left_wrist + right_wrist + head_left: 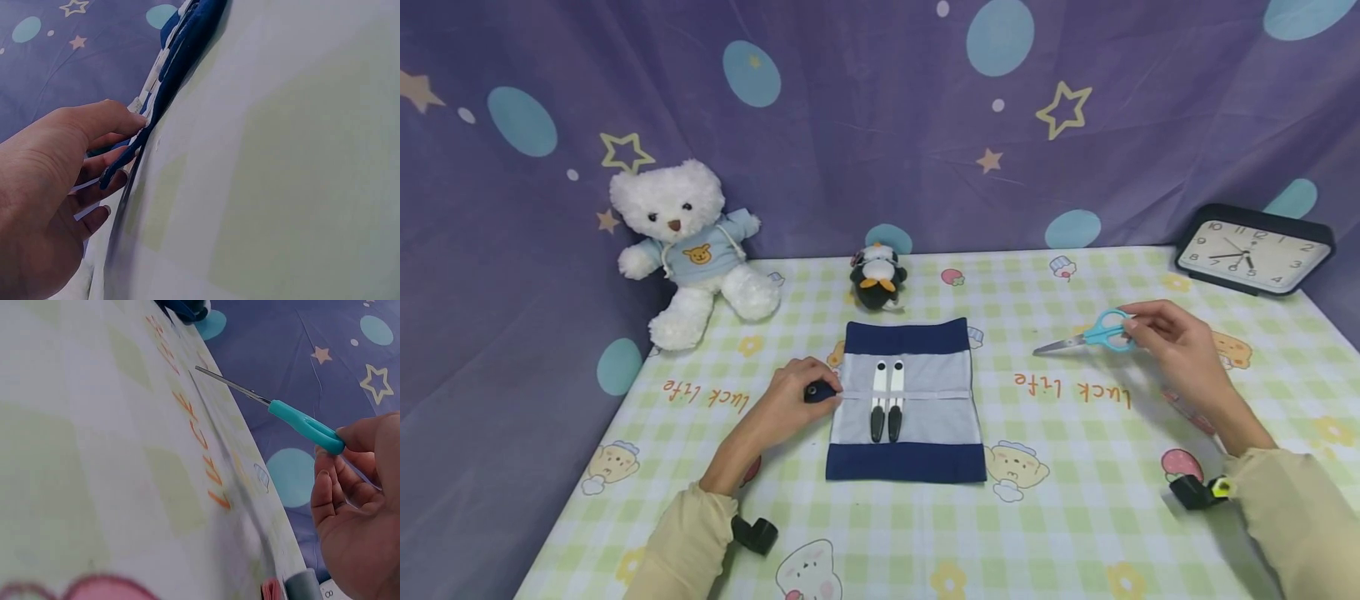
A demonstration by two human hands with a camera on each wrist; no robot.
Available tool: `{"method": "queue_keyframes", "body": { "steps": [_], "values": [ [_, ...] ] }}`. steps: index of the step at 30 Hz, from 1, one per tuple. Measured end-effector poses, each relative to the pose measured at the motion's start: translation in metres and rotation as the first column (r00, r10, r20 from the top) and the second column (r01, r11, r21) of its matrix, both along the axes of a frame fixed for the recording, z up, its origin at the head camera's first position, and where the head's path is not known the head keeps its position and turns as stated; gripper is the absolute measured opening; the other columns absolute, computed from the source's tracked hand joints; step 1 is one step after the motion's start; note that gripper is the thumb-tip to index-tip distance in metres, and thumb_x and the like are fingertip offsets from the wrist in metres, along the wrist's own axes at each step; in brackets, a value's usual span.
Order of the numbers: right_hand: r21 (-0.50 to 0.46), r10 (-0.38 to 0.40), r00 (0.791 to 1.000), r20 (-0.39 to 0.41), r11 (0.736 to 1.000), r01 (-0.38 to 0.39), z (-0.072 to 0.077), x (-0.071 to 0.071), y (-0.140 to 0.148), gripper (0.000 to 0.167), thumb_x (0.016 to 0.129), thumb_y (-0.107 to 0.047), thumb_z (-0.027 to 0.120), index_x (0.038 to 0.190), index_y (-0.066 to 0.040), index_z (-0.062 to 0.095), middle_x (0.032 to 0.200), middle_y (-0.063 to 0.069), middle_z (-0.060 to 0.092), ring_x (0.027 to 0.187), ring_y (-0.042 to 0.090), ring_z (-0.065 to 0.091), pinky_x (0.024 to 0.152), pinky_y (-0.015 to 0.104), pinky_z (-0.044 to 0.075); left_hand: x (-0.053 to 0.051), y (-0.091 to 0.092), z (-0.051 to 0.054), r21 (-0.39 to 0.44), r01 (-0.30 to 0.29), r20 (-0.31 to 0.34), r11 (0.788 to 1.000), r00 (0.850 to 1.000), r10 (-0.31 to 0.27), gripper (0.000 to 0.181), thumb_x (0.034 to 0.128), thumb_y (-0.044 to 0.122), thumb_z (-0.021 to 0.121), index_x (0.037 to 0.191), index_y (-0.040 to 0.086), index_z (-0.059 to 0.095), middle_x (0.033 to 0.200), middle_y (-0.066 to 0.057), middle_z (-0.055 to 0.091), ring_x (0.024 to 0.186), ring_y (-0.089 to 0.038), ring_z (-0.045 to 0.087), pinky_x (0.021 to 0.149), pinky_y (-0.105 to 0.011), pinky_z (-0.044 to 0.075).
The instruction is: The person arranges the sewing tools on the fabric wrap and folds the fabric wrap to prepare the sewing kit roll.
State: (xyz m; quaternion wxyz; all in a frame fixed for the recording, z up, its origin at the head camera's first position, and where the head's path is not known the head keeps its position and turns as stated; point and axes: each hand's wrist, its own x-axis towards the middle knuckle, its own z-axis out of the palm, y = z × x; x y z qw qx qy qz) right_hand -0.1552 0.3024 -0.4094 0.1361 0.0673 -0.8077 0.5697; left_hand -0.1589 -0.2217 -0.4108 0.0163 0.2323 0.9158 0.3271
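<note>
A grey fabric roll (932,421) with navy bands lies open flat on the table. Two slim white tools with black ends (887,400) lie side by side under its elastic strip. At the roll's left edge my left hand (782,404) pinches it beside a navy snap tab (818,391); in the left wrist view the navy cloth (169,87) passes between thumb and fingers. My right hand (1183,354) pinches a handle loop of turquoise scissors (1097,335), held above the table to the right of the roll. Their blades point left and look closed.
A white teddy bear (696,242) sits at the back left. Behind the roll lies a small penguin toy (877,277). A black-framed clock (1255,250) stands at the back right. The checked tablecloth (880,542) meets a purple curtain (865,150) behind.
</note>
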Motion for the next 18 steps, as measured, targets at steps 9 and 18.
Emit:
{"method": "queue_keyframes", "body": {
  "steps": [9,18],
  "values": [
    [-0.131,0.074,0.997,-0.012,0.989,-0.075,0.004,-0.009,-0.016,0.024,0.103,-0.002,0.062,0.125,0.008,0.064,0.091,0.000,0.069,0.084,0.011,0.067,0.075,0.018,0.052,0.000,0.000,0.001,-0.003,0.004,0.002,1.000,1.000,-0.004,0.009,0.0921,0.015,0.079,0.099,0.017,0.074,0.110,0.000,0.066,0.110,-0.029,0.055,0.097,-0.053,0.033],
    [-0.157,0.162,0.985,-0.050,0.973,-0.168,0.008,-0.018,-0.035,0.021,0.103,-0.001,0.061,0.123,0.007,0.065,0.092,0.002,0.067,0.084,0.013,0.066,0.075,0.019,0.051,0.000,0.000,0.001,0.005,0.003,0.013,1.000,1.000,-0.003,0.009,0.0925,0.016,0.079,0.099,0.017,0.074,0.110,0.000,0.065,0.109,-0.028,0.054,0.097,-0.054,0.033]
  ]
}}
